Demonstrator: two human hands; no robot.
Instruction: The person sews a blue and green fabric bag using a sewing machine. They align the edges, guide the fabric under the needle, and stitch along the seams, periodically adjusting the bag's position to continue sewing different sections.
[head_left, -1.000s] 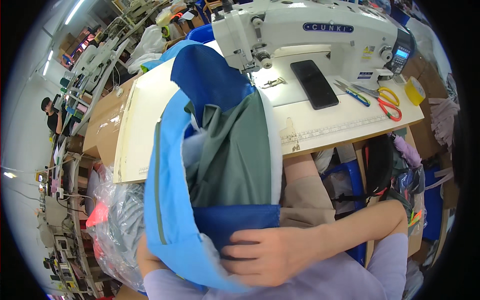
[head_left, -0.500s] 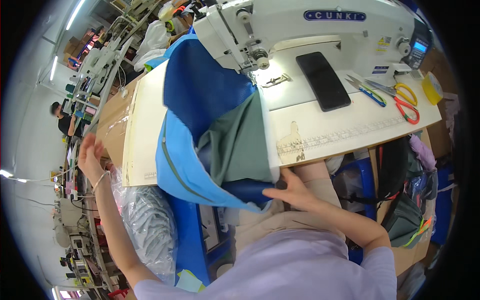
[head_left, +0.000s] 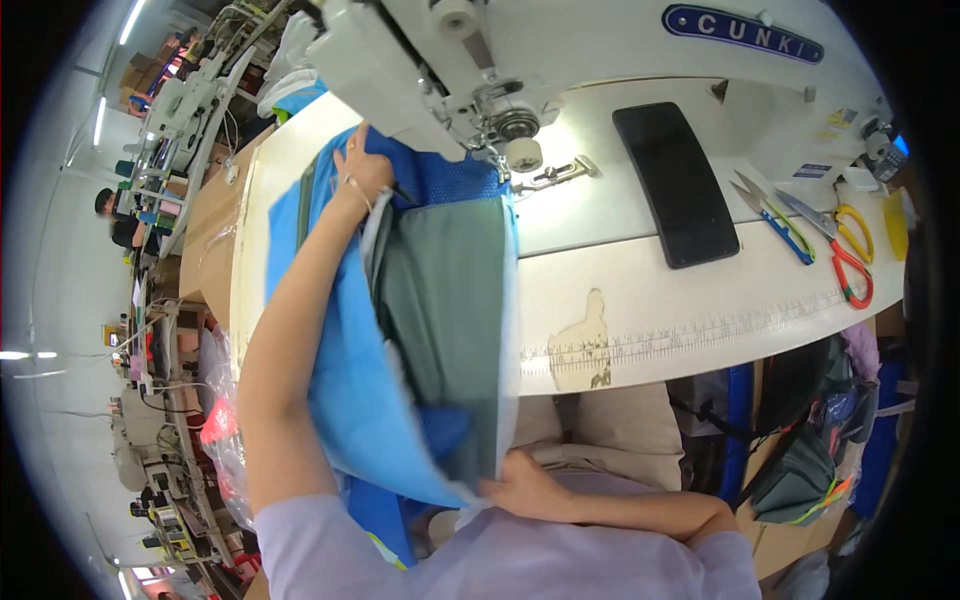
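Note:
A sewn piece of blue and grey-green fabric (head_left: 445,290) lies under the sewing machine's presser foot (head_left: 505,175) and hangs over the table's front edge. Its light blue outer panel curves along the left, and darker blue textured cloth shows at the back. My left hand (head_left: 364,174) reaches across to the far left part of the fabric, fingers bent onto it. Down at the near corner, below the table edge, my right hand (head_left: 527,487) pinches the pale fabric edge. Part of that right grip is hidden by the cloth.
On the sewing table (head_left: 560,245) lie a black phone (head_left: 676,185), blue-green thread snips (head_left: 785,228), scissors (head_left: 842,240) with red and yellow handles and a yellow tape roll (head_left: 896,225). The white sewing machine (head_left: 600,45) overhangs the back. A person (head_left: 120,218) sits far left.
My left hand has come in from the far left onto the fabric near the machine. My right hand has moved down and left, drawing the fabric's near edge toward me.

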